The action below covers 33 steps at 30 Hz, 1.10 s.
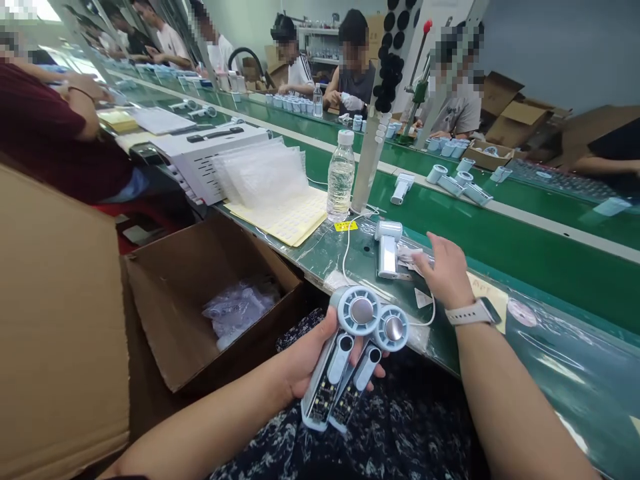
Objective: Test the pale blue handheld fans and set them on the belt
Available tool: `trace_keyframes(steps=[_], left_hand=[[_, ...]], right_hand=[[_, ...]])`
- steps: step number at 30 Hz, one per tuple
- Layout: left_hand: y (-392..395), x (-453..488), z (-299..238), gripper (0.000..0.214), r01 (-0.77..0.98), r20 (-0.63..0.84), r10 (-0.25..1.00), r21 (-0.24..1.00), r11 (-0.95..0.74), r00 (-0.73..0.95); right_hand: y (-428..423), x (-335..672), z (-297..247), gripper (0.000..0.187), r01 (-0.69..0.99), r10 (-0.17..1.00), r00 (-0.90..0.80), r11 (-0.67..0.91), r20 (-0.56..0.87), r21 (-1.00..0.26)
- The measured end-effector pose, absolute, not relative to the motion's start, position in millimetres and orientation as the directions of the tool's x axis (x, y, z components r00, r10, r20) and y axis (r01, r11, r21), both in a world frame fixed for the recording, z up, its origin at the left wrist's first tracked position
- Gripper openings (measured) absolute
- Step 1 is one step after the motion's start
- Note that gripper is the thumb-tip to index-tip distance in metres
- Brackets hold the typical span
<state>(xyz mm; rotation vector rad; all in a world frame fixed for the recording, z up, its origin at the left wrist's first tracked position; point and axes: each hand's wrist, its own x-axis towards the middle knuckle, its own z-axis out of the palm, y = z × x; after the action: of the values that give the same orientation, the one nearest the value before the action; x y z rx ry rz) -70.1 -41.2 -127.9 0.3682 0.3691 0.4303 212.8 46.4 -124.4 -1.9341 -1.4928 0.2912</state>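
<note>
My left hand [310,360] grips two light-blue handheld fans side by side above my lap. The larger-looking fan [361,312] and the fan beside it [393,329] have round heads with silver centres; their handles are uncovered, with circuit boards showing. Over the bench edge, my right hand [449,270] is raised with fingers apart and nothing visible in it. Just left of it lies a small pile of white slips [413,259]. Another pale fan [389,248] with a glossy handle rests next to that pile. A white cable [346,257] runs across the bench near both hands.
A water bottle [341,177] stands by a metal post [369,163]. Clear plastic bags [263,170] lie over yellow sticker sheets [300,230]. An open cardboard box [165,320] with plastic inside is at left. Beyond, a green conveyor [530,233] carries fan parts [463,183]; several people work there.
</note>
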Motion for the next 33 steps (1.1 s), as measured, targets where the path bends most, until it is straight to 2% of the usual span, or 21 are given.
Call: trace_keyframes(steps=[3, 5, 8, 14, 18, 22, 24, 25, 27, 29, 33], left_hand=[[-38, -74, -123, 0.068, -0.425, -0.243, 0.571, 0.462, 0.779, 0.784], [-35, -76, -119, 0.067, -0.478, -0.21, 0.633, 0.492, 0.727, 0.745], [-28, -75, -112, 0.067, -0.514, -0.132, 0.657, 0.518, 0.684, 0.742], [-23, -66, -100, 0.063, -0.555, -0.02, 0.676, 0.554, 0.621, 0.737], [-28, -64, -97, 0.063, -0.603, 0.036, 0.721, 0.577, 0.551, 0.692], [-26, -68, -100, 0.062, -0.658, 0.06, 0.798, 0.605, 0.449, 0.6], [-22, -70, -99, 0.061, -0.675, 0.04, 0.837, 0.613, 0.411, 0.546], [-20, -71, -98, 0.061, -0.681, 0.025, 0.856, 0.618, 0.393, 0.517], [-15, -72, -94, 0.063, -0.699, 0.007, 0.892, 0.624, 0.349, 0.452], [-11, -70, -88, 0.064, -0.728, 0.01, 0.924, 0.62, 0.294, 0.381], [-9, -60, -80, 0.065, -0.764, 0.043, 0.956, 0.613, 0.203, 0.289]], right_hand=[[25, 222, -131, 0.035, 0.839, 0.875, 0.444, -0.329, 0.195, -0.433], [8, 225, -135, 0.028, 0.845, 0.881, 0.46, -0.394, 0.116, -0.361], [-11, 218, -146, 0.025, 0.892, 0.93, 0.366, -0.343, 0.025, -0.295], [-17, 193, -157, 0.026, 0.929, 0.963, 0.264, -0.24, 0.049, -0.281], [-17, 186, -155, 0.017, 0.92, 0.975, 0.209, -0.17, 0.076, -0.353], [-32, 170, -148, 0.014, 0.859, 0.965, 0.245, -0.17, 0.096, -0.483], [-47, 154, -138, 0.02, 0.712, 0.967, 0.252, -0.167, 0.026, -0.682], [-56, 145, -132, 0.024, 0.575, 0.975, 0.218, -0.159, -0.036, -0.803], [-73, 126, -119, 0.031, 0.295, 0.99, 0.049, -0.144, -0.135, -0.945], [-85, 109, -107, 0.028, 0.195, 0.984, -0.101, -0.125, -0.147, -0.973], [-94, 86, -95, 0.027, 0.188, 0.968, -0.218, -0.084, -0.125, -0.978]])
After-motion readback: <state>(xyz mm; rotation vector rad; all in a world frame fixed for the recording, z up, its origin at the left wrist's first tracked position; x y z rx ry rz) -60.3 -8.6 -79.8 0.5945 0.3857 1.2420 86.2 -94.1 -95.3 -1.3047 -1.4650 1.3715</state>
